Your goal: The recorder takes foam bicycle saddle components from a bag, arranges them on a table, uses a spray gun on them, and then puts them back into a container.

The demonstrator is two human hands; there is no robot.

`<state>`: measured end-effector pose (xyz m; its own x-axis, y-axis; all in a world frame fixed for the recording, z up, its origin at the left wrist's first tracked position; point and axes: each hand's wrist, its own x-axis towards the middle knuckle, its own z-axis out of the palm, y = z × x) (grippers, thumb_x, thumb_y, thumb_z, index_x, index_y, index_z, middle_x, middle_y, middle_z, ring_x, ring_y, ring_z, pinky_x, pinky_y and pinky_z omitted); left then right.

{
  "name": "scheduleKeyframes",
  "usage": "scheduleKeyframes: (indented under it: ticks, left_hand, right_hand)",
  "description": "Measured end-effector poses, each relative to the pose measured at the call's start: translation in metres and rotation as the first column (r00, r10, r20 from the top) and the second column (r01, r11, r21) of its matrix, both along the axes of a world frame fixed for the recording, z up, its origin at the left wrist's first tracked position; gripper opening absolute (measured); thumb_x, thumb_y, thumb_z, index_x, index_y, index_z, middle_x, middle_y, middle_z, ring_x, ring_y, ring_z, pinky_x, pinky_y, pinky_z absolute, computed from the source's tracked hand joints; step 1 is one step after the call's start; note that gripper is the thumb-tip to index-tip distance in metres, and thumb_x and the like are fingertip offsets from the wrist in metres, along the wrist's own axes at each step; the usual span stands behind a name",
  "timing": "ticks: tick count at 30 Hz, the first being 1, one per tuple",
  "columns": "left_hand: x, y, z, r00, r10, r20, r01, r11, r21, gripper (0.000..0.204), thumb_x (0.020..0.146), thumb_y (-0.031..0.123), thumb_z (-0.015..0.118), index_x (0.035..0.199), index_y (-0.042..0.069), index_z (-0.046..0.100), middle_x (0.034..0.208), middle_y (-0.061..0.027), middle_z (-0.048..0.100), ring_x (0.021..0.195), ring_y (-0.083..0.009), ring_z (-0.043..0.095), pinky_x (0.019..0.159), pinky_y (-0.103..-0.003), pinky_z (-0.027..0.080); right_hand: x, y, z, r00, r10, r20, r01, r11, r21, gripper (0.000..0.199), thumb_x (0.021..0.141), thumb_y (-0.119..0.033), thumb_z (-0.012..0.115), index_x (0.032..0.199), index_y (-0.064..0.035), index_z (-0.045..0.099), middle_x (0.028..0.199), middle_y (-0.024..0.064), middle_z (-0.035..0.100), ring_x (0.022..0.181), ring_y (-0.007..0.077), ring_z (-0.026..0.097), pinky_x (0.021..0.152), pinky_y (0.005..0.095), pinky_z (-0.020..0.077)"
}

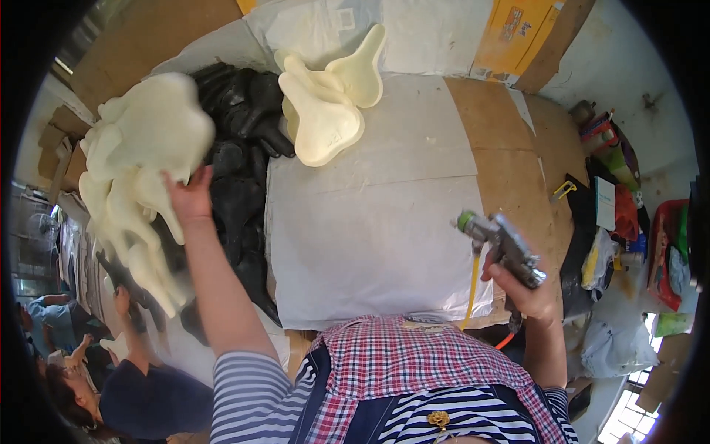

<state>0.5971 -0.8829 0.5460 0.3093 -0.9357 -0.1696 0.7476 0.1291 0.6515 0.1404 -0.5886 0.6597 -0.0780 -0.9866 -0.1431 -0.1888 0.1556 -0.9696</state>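
My left hand [191, 196] reaches to the far left, its fingers closed at the lower edge of a cream foam saddle pad [159, 115]. That pad is smeared by motion and sits above a pile of similar cream pads [122, 200]. My right hand [521, 292] grips a metal spray gun [510, 248] over the right part of the table, its green-tipped end turned to the left. From the gun a yellow hose [471, 292] hangs toward my apron. Several cream saddle pads [325, 122] lie together at the back of the table, apart from both hands.
Black saddle-shaped pieces [237, 185] are heaped beside the cream pile. Grey sheeting [370, 237] and brown cardboard [510, 185] cover the table. A yellow-handled tool [564, 190], bags and a red basket [669, 255] stand at the right. A person [148, 399] works at lower left.
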Motion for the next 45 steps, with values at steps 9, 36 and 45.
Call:
scheduleKeyframes:
  ticks: [9,36,45]
  left_hand:
    - [-0.115,-0.058,-0.100,0.725,-0.404,0.558,0.230,0.905,0.357,0.050,0.072,0.021,0.070,0.118,0.011,0.053,0.101,-0.0038,0.058,0.089,-0.0198,0.054,0.077,-0.033,0.043]
    - [-0.165,-0.128,-0.126,0.268,-0.396,0.878,0.304,0.900,0.313,0.040,0.074,0.011,0.069,0.109,-0.005,0.059,0.098,-0.0076,0.065,0.088,-0.0177,0.060,0.079,-0.029,0.044]
    - [0.002,-0.044,-0.100,0.912,-0.074,0.404,0.005,0.986,0.167,0.043,0.074,0.002,0.069,0.115,0.000,0.054,0.111,-0.0090,0.060,0.101,-0.0219,0.057,0.089,-0.034,0.044]
  right_hand:
    - [0.018,-0.006,0.016,0.998,-0.020,0.068,0.028,0.993,-0.116,0.059,0.074,0.004,0.061,0.129,0.0039,0.040,0.091,0.0128,0.059,0.075,0.0166,0.058,0.068,0.0297,0.0490]
    - [0.021,-0.060,0.006,0.989,-0.066,0.131,0.082,0.990,-0.115,0.059,0.078,-0.006,0.063,0.131,0.0023,0.039,0.089,0.0110,0.059,0.079,0.0173,0.058,0.074,0.0316,0.0478]
    - [0.033,-0.118,0.031,0.991,-0.076,0.108,0.100,0.967,-0.236,0.058,0.077,-0.008,0.064,0.128,0.0041,0.041,0.081,0.0102,0.059,0.069,0.0154,0.058,0.065,0.0281,0.0493]
